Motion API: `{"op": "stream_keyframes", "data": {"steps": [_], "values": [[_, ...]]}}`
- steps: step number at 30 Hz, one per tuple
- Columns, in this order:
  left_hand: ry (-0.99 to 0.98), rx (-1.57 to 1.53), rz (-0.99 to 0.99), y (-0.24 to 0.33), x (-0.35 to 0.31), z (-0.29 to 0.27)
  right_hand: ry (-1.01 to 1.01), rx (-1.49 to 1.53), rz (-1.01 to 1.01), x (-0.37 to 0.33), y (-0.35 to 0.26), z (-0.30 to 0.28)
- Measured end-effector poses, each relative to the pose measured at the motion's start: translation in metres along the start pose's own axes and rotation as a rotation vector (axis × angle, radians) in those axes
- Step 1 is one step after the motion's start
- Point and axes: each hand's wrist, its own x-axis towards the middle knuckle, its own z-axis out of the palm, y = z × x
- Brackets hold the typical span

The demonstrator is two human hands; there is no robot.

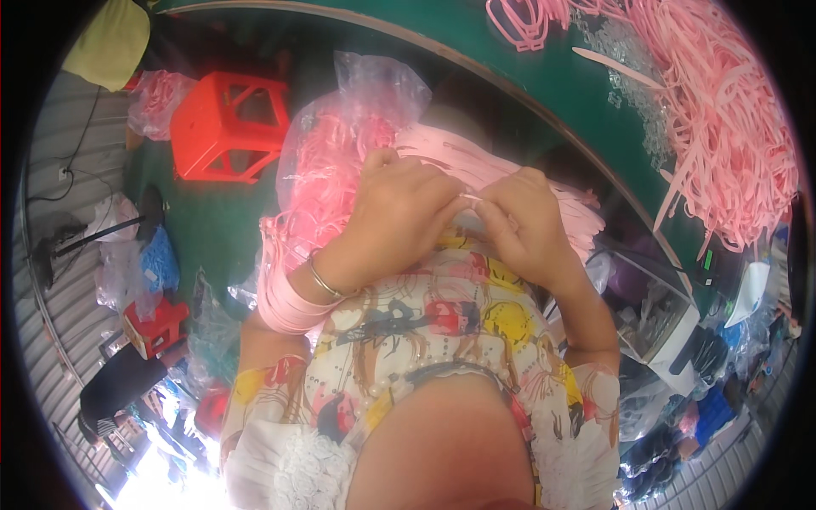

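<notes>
My left hand point(401, 208) and my right hand point(525, 223) meet in front of my chest, fingers pinched together. Between their fingertips shows a short piece of thin pink strap point(467, 197), held from both sides; the rest of it is hidden by the fingers. Several looped pink straps point(285, 293) hang around my left wrist, beside a metal bangle point(321, 279). Just beyond the hands, a layer of flat pink straps point(463, 151) lies across my lap. A clear plastic bag point(382, 81) with more pink straps sits to the left of it.
A green table point(476, 64) curves across the far side, bearing a large heap of pink straps point(722, 127) and small clear plastic pieces point(633, 68). On the left floor are a red stool point(225, 127) and a smaller red stool point(157, 325). An open box point(650, 297) stands at the right.
</notes>
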Motion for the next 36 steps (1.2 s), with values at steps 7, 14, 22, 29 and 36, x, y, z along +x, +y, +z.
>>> {"op": "stream_keyframes", "data": {"steps": [7, 14, 22, 29, 36], "values": [[0.135, -0.084, 0.026, -0.008, -0.009, 0.015, -0.212, 1.080, 0.849, 0.003, 0.008, 0.007], [-0.024, -0.232, 0.094, -0.009, -0.009, 0.010, -0.374, 0.924, 0.750, 0.011, 0.012, -0.004], [-0.372, -0.935, -0.554, -0.014, -0.002, -0.008, -0.218, 0.724, 0.446, 0.010, 0.008, 0.002], [-0.350, -1.242, -0.737, -0.026, 0.001, -0.013, 0.111, -0.156, -0.176, 0.017, 0.015, 0.026], [-0.281, -1.021, -0.685, -0.028, 0.004, -0.009, 0.068, 0.311, 0.155, 0.015, 0.015, 0.025]]}}
